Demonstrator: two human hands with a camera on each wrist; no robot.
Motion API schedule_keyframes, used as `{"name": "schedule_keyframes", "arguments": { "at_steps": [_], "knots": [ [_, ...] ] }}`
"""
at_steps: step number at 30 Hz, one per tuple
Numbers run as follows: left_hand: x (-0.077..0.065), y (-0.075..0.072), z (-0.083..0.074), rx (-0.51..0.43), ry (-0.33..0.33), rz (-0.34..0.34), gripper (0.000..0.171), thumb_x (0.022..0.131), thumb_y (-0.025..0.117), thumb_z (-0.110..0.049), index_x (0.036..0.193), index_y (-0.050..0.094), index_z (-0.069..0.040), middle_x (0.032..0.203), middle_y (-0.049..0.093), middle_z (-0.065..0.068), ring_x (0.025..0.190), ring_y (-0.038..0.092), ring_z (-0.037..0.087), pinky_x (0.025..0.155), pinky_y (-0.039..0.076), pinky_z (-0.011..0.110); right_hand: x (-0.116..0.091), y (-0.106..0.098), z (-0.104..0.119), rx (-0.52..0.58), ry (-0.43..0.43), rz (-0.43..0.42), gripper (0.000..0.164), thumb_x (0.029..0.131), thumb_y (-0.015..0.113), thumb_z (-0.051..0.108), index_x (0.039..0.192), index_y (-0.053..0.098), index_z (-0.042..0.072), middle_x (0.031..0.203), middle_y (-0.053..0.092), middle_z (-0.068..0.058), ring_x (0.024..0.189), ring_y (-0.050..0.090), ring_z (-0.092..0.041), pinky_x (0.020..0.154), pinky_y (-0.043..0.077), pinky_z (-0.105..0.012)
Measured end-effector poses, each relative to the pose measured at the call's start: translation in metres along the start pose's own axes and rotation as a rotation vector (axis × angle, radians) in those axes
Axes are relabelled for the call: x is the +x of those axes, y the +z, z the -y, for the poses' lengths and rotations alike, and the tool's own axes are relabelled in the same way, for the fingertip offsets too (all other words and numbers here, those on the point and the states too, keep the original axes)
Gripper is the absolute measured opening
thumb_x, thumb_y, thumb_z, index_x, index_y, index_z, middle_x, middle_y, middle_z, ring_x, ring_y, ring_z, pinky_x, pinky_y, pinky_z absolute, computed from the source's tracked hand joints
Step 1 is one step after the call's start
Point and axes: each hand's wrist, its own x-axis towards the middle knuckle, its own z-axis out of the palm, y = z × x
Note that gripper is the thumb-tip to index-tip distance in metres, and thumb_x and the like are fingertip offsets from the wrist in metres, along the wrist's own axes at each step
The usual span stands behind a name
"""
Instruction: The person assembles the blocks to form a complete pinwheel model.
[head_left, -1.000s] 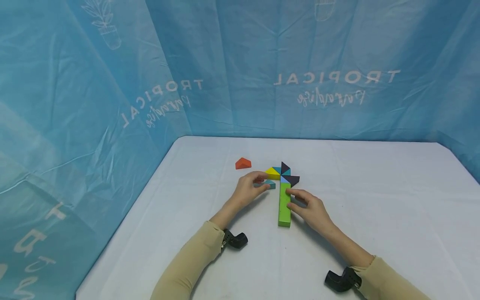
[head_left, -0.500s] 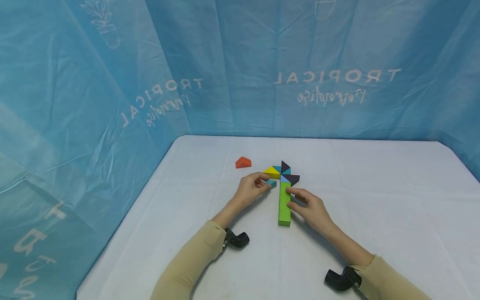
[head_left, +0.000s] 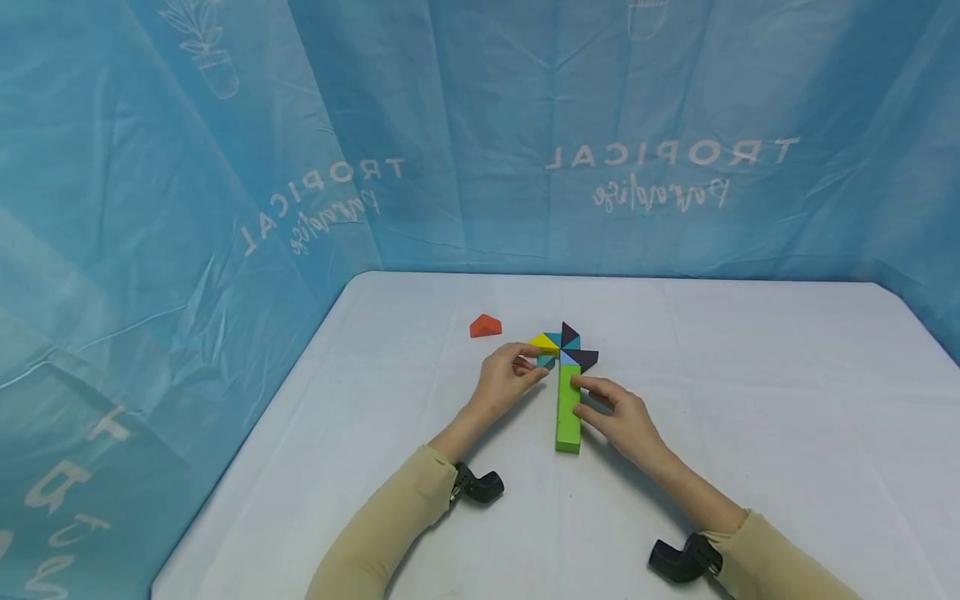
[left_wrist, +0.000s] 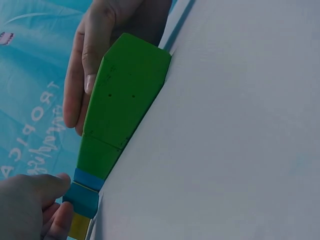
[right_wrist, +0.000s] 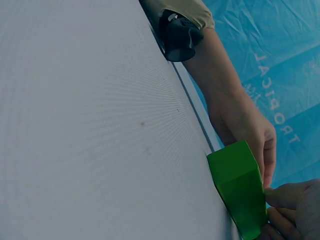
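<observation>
My left hand pinches a small teal triangular block between thumb and fingers. It holds this block just below the yellow block, close against the pinwheel of coloured blocks. Dark triangular blocks, teal pieces and a light-blue triangle make up the rest of that ring. From its lower side runs a green bar, which shows a seam across it in the left wrist view. Against the bar's right side rest the thumb and fingertips of my right hand, the fingers loosely extended.
An orange-red block lies apart, left of and slightly beyond the pinwheel. The white-covered table ends at a blue printed cloth behind and at the left. Each wrist wears a black camera.
My left hand has shifted slightly right with the teal block, turning it and bringing it up beneath the yellow block. My right hand stays in place at the green bar.
</observation>
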Motion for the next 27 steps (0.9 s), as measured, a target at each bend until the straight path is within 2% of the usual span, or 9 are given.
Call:
{"name": "schedule_keyframes", "arguments": {
  "at_steps": [4,7,15,27],
  "knots": [
    [0.0005,-0.0001,0.002,0.001,0.049,-0.007,0.025,0.084,0.072,-0.011,0.105,0.066,0.0,0.101,0.06,0.015,0.083,0.064,0.017,0.072,0.052,0.016,0.0012,-0.0006,0.0005,-0.002,-0.011,-0.002,0.04,0.087,0.068,0.01,0.126,0.059,0.004,0.125,0.059,-0.009,0.12,0.051,-0.028,0.099,0.043,-0.04],
    [0.0012,0.0012,0.0031,0.0,0.06,-0.014,0.022,0.084,0.072,-0.011,0.103,0.067,-0.001,0.1,0.06,0.014,0.082,0.064,0.017,0.072,0.051,0.016,0.0006,-0.0013,0.0005,-0.008,-0.006,0.001,0.041,0.087,0.068,0.011,0.126,0.059,0.005,0.125,0.059,-0.009,0.12,0.051,-0.028,0.099,0.043,-0.04],
    [0.0037,0.0051,0.0017,0.035,0.042,-0.029,0.022,0.084,0.072,-0.012,0.103,0.068,-0.001,0.097,0.061,0.011,0.082,0.062,0.015,0.073,0.051,0.015,-0.001,-0.0011,0.0005,-0.009,0.003,-0.004,0.041,0.087,0.069,0.012,0.126,0.059,0.005,0.125,0.059,-0.009,0.119,0.051,-0.028,0.099,0.042,-0.04],
    [0.0064,0.0072,0.002,0.038,0.012,-0.045,0.021,0.085,0.071,-0.012,0.103,0.069,-0.002,0.096,0.06,0.007,0.082,0.062,0.012,0.072,0.05,0.015,-0.0009,0.0012,-0.0006,0.003,0.002,-0.005,0.04,0.087,0.069,0.01,0.126,0.059,0.005,0.125,0.059,-0.008,0.12,0.051,-0.027,0.099,0.042,-0.038]
  ]
}}
